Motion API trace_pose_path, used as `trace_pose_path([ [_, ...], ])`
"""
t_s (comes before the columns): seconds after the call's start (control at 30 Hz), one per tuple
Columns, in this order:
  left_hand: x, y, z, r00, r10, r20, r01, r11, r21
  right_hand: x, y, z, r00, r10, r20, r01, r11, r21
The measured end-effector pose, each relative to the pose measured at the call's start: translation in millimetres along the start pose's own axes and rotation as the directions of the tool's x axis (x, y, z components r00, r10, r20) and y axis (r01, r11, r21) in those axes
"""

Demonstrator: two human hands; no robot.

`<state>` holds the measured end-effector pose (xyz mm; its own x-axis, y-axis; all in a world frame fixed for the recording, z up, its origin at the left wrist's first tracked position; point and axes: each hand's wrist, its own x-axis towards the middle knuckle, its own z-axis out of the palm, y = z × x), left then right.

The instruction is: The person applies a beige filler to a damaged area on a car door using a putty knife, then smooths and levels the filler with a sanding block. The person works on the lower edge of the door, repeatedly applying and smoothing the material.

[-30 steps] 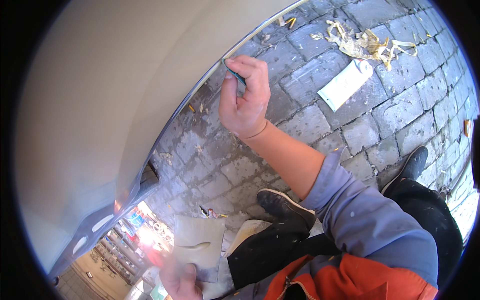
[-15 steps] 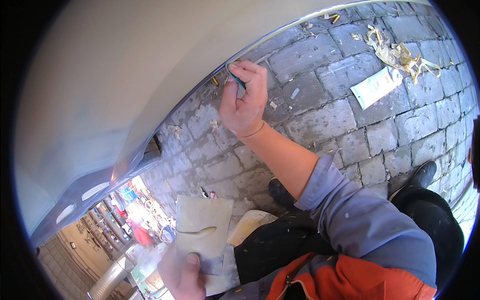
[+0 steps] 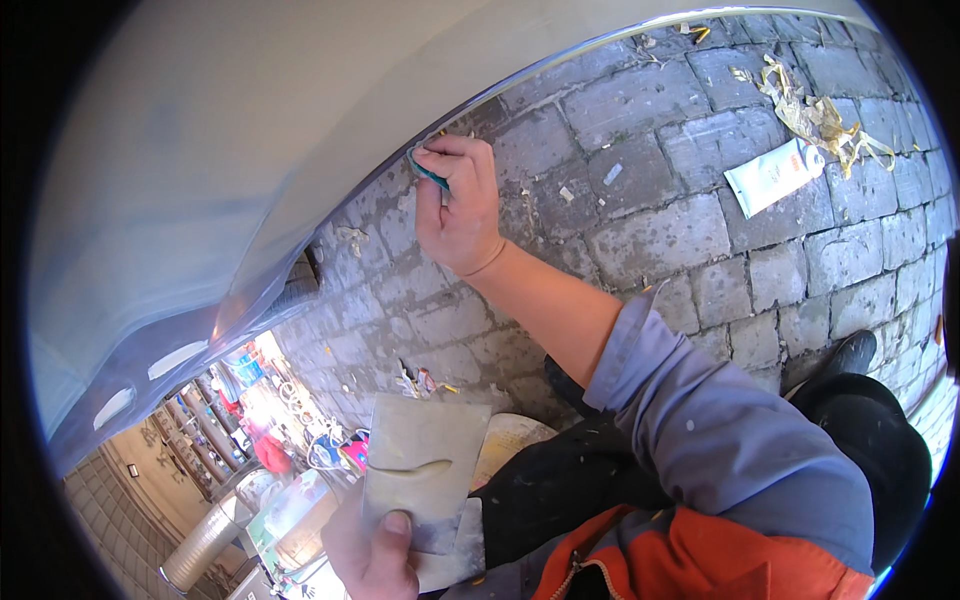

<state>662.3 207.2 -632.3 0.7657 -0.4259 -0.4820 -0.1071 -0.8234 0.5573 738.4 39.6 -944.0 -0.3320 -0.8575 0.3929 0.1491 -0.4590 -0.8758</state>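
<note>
My right hand (image 3: 462, 205) is closed around a thin teal spreader (image 3: 430, 174), pinched between thumb and fingers. The spreader is at the lower edge of a pale, curved car body panel (image 3: 250, 130); whether it touches is hard to tell. Low in the view, my left hand (image 3: 375, 555) grips a flat grey plate (image 3: 430, 425), its thumb pressing on the near part of the face. Across the plate runs a thin streak of beige paste (image 3: 412, 469). Another pale flat piece (image 3: 465, 550) shows beneath the plate's near corner.
On the grey stone paving (image 3: 660, 235) lie a white tube (image 3: 775, 178) and crumpled yellowish strips (image 3: 825, 125) at far right. A yellowish rounded object (image 3: 510, 440) sits beside my leg. At lower left are cluttered items and a silver duct (image 3: 205, 545).
My right hand has moved left and slightly nearer along the panel edge with the spreader. My left hand and the plate appear slightly lower and to the right, as the view has shifted a little.
</note>
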Motion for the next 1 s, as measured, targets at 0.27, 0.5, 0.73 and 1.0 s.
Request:
trace_pose_path([
  [0.27,7.3,-8.9,-1.1,1.0,0.024,-0.002,-0.024,0.998,-0.065,55.5,5.6,-88.4,0.976,0.166,0.141,-0.166,0.986,-0.016],
  [0.5,10.8,10.3,25.5,0.989,0.117,0.089,-0.115,0.993,-0.025,197.7,40.3,-238.1,0.934,0.173,-0.313,-0.236,0.956,-0.174],
  [0.73,24.0,9.9,35.4,0.696,0.615,0.371,-0.718,0.583,0.381,288.9,50.9,-278.5,0.863,0.044,-0.504,-0.07,0.997,-0.032],
  [1.0,-1.6,64.4,77.0,0.945,0.213,0.248,-0.245,0.964,0.105,300.9,36.6,-252.0,0.852,-0.098,-0.515,-0.064,0.955,-0.288],
])
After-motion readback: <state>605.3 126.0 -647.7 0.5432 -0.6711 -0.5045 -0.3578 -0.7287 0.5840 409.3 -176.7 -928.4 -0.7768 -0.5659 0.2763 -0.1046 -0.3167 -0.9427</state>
